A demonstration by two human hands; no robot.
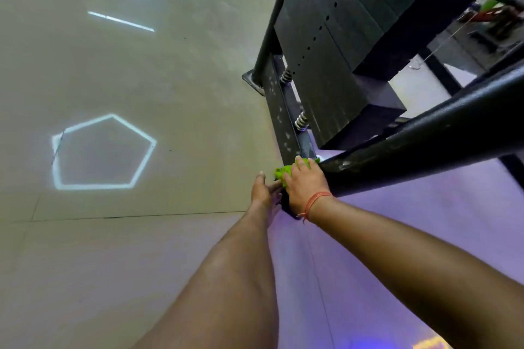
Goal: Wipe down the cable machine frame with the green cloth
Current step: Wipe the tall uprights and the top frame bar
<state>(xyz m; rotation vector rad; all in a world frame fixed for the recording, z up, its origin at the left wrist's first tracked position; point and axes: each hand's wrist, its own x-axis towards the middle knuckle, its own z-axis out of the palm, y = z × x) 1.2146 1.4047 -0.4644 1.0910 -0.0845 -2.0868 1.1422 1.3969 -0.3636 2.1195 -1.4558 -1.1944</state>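
The black cable machine frame (425, 144) rises from the floor, with a thick round post slanting to the right and a flat base rail (279, 110) running away from me. My right hand (304, 184) presses the green cloth (283, 171) against the foot of the round post where it meets the base rail. Most of the cloth is hidden under that hand. My left hand (263, 191) rests against the frame's base plate just left of the cloth, fingers bent on its edge.
A black weight stack (340, 45) with a row of pin holes sits on two springs (301, 122) behind the rail. A second thin post (272, 25) stands farther back. The glossy floor (141, 79) shows light reflections on the left.
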